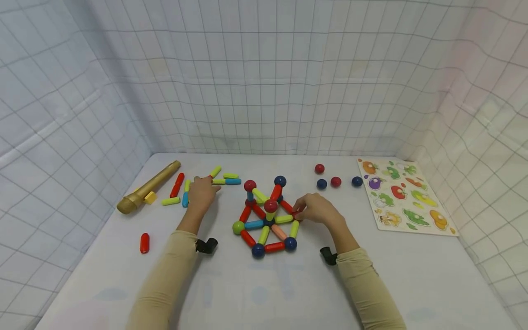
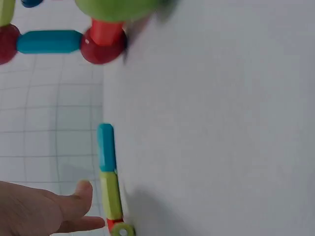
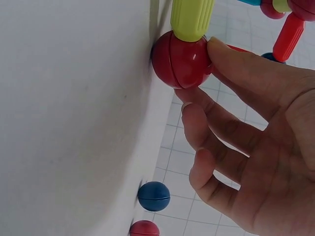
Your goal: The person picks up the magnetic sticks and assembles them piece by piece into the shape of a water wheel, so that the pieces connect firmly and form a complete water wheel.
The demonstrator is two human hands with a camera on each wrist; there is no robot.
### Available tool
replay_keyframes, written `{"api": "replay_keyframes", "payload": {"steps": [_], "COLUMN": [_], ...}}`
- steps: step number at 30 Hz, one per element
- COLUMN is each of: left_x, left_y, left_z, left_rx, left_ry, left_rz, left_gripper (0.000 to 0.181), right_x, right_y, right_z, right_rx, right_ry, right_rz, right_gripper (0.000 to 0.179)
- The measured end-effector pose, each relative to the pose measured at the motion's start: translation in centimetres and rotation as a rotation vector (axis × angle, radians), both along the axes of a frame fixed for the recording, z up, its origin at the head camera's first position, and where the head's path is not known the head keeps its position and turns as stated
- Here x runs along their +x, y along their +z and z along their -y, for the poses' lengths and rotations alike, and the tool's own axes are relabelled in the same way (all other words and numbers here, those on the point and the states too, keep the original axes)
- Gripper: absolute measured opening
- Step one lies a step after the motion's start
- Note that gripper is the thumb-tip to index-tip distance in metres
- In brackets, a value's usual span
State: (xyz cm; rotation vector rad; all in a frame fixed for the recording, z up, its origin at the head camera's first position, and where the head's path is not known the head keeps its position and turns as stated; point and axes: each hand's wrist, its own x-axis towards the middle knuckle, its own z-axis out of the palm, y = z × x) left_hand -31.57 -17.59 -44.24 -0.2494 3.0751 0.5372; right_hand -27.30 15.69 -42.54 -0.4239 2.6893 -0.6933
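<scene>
A flat frame of magnetic sticks and balls, with a few short uprights, lies mid-table around a dark blue hub; a green ball [image 1: 239,227] marks its left corner. My right hand [image 1: 317,208] pinches the red ball [image 3: 179,61] at the right corner between thumb and fingers, and a yellow-green stick [image 3: 192,19] joins that ball. On the left, my left hand [image 1: 202,192] reaches over loose sticks, thumb and a finger extended in the left wrist view. Close to its fingertips are a yellow-green stick [image 2: 111,196] and a blue stick [image 2: 106,147], end to end.
Loose red and blue balls [image 1: 336,182] lie at the back right, beside a vegetable picture board [image 1: 398,192]. To the left are a gold microphone-like stick [image 1: 152,185], a yellow block [image 1: 150,197] and a lone red stick [image 1: 145,243]. Gridded white cloth [image 1: 264,91] walls the table.
</scene>
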Motion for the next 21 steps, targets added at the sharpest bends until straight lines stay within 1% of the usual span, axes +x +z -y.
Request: {"api": "replay_keyframes", "payload": {"steps": [1,3,5,7,8,11,14,15,17,19,21], "left_x": [-0.2,-0.4,-0.6,-0.5,-0.4,0.6,2.6,3.3,4.6,5.7,6.5], "left_y": [-0.2,-0.7,-1.2,-1.4,-1.4,-0.7,0.8,1.3,2.2,2.9,3.3], "left_z": [0.4,1.1,1.5,1.8,1.9,1.9,1.5,1.2,0.9,0.4,-0.1], "left_rx": [-0.032,-0.053,-0.048,-0.033,-0.022,0.053,0.218,0.287,0.461,0.628,0.768], "left_ry": [0.011,0.014,-0.005,-0.03,-0.042,-0.094,-0.166,-0.191,-0.283,-0.39,-0.501], "left_rz": [0.027,0.072,0.084,0.059,0.041,-0.019,-0.072,-0.075,-0.07,-0.038,-0.002], "left_gripper": [0.046,0.048,0.041,0.034,0.033,0.034,0.036,0.036,0.036,0.037,0.036], "right_x": [0.0,0.0,0.1,0.1,0.1,0.1,0.0,0.0,0.0,-0.1,-0.1], "right_y": [0.0,-0.1,-0.1,-0.1,-0.1,-0.1,-0.2,-0.2,-0.1,-0.1,-0.1], "right_z": [0.0,0.1,0.1,0.1,0.1,0.0,0.0,0.0,0.0,-0.1,-0.2], "right_rx": [0.004,0.01,0.015,0.017,0.017,0.013,0.01,0.01,0.01,0.009,0.009], "right_ry": [0.0,0.003,0.008,0.012,0.013,0.016,0.021,0.021,0.019,0.015,0.013], "right_rz": [0.002,0.003,-0.001,-0.006,-0.01,-0.011,-0.005,-0.004,-0.002,-0.003,-0.009], "right_gripper": [0.015,0.016,0.016,0.016,0.016,0.016,0.016,0.016,0.016,0.016,0.016]}}
